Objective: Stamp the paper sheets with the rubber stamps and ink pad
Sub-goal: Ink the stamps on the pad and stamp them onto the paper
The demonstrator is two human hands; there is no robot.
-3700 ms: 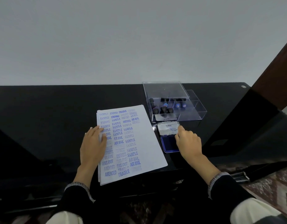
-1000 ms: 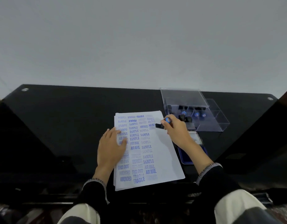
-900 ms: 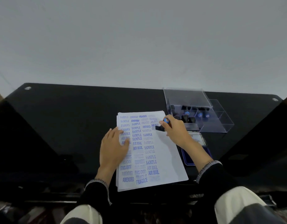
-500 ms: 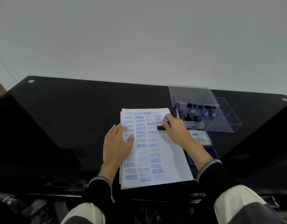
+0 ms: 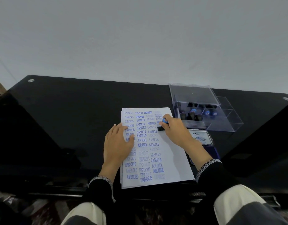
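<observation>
**Pressing a stamp onto the top sheet**

Gripping a rubber stamp point(image 5: 162, 125) by its handle, the right hand point(image 5: 175, 132) holds it down on the stack of paper sheets point(image 5: 171, 161), close to the stack's far right corner. The stamp's blue cap shows above the curled thumb and forefinger, and its black base juts out to the left just below them, flat on the paper as far as the view allows; the fingers hide the rest of the base. The stamp thus sits at the fingertip end of the hand, with the palm trailing back toward the near right.

The left hand point(image 5: 118, 143) lies flat with its fingers spread and straight, pressing on the left edge of the stack, partly on the paper and partly over the worktop point(image 5: 67, 119). Blue imprints reading SAMPLE, FRAGILE, AIR MAIL, AMENDED and FAX OUT cover the left and middle of the top sheet, while its right strip is bare white.

The stack lies toward the near edge of the black glossy worktop, about midway along it. Just to its right sits the ink pad point(image 5: 203, 143), lid open, partly hidden by the right forearm. Beyond the ink pad, nearer the far edge, stands a clear plastic box point(image 5: 221, 117) with compartments, several more stamps point(image 5: 191, 115) standing in its left part.
</observation>
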